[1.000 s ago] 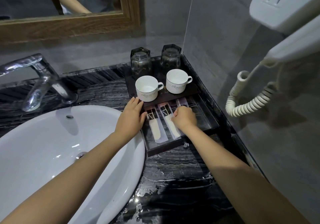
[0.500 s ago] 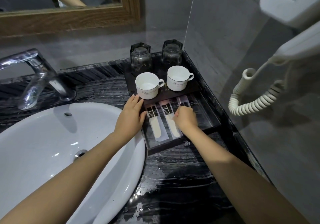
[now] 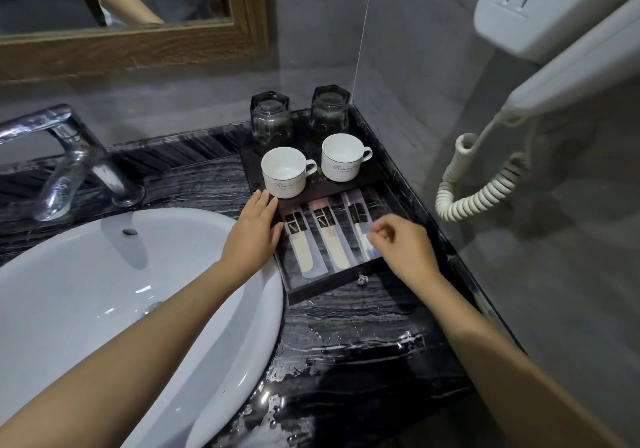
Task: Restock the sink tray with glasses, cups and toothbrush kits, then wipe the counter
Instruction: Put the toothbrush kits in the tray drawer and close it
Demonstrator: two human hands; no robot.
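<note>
Three toothbrush kits (image 3: 323, 236) lie in the tray (image 3: 332, 283); your right hand (image 3: 403, 246), fingers curled loosely and holding nothing, hides the third kit's end. Your left hand (image 3: 252, 236) rests flat on the tray's edge. Cup (image 3: 284, 175) lettering is illegible.

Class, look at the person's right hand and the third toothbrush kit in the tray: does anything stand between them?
Nothing visible does. The right hand is right over the near end of the third toothbrush kit, and the kit's far end lies uncovered in the tray.
</note>
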